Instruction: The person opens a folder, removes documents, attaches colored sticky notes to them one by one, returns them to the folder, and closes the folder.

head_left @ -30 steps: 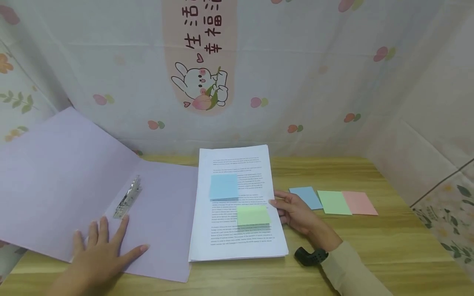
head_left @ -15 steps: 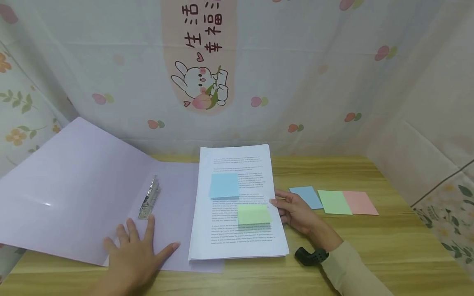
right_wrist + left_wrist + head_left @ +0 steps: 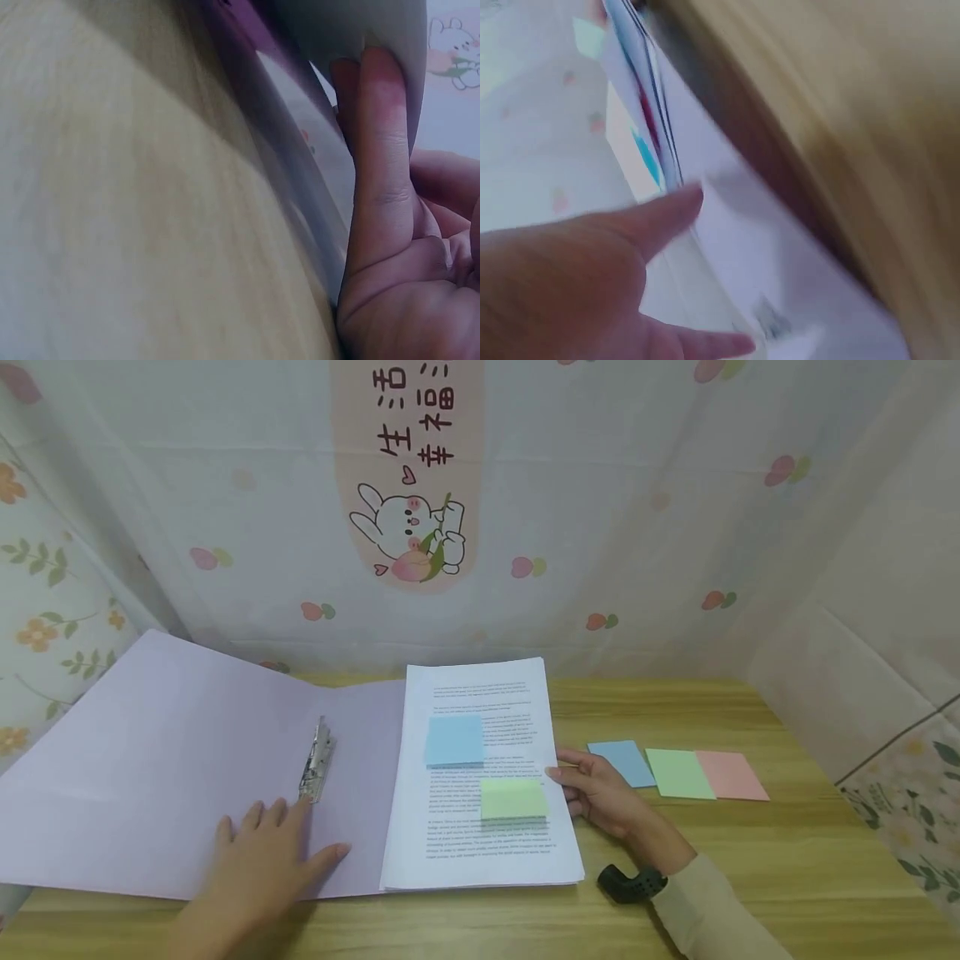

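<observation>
A lilac ring folder (image 3: 360, 777) lies open at the left, its cover leaning up to the left. Its metal clip (image 3: 318, 764) is near the spine. My left hand (image 3: 262, 860) rests on the folder with fingers spread, fingertips right at the clip's lower end; the left wrist view shows its thumb (image 3: 675, 210) over the lilac sheet. To the right, a stack of printed paper (image 3: 465, 693) overlaps the folder's right side. My right hand (image 3: 600, 789) pinches the stack's right edge, thumb on top. A blue sticky note (image 3: 454, 739) and a green one (image 3: 513, 799) are on the top page.
Right of the stack, blue (image 3: 621, 763), green (image 3: 680, 772) and pink (image 3: 731, 775) sticky notes lie in a row on the wooden table (image 3: 750, 877). A patterned cloth (image 3: 615, 527) hangs behind the table.
My left hand has slid the folder rightward, its right part now under the paper stack, and the raised cover has sunk lower. My right hand keeps its pinch on the stack.
</observation>
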A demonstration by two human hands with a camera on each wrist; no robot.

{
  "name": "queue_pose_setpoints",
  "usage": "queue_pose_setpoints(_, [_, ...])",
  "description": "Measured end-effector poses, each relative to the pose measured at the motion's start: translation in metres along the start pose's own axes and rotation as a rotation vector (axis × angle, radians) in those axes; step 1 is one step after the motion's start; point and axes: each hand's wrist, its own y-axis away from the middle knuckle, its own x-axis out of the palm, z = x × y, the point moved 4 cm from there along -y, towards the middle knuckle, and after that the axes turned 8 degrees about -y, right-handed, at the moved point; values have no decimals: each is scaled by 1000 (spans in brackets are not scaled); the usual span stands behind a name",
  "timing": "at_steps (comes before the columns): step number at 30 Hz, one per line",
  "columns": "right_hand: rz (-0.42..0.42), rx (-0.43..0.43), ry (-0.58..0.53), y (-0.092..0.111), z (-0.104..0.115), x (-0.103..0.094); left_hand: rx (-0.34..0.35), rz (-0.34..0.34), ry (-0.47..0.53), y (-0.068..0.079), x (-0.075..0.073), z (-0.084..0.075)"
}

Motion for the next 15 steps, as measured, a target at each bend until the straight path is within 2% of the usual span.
queue_pose_setpoints(2, [-2,-1,1,-1,0,1,11,-45,-12,-3,-3,13])
queue_pose_setpoints(4, [-6,1,10,-1,1,2,18,-57,-29,-7,-4,25])
queue_pose_setpoints(8, [-20,11,41,-1,0,3,33,-5,-46,-14,3,40])
queue_pose_setpoints(12, [-34,20,76,-1,-2,3,32,50,-33,-15,12,44])
queue_pose_setpoints(15, [-53,22,104,-2,-2,4,33,54,-21,-15,16,41])
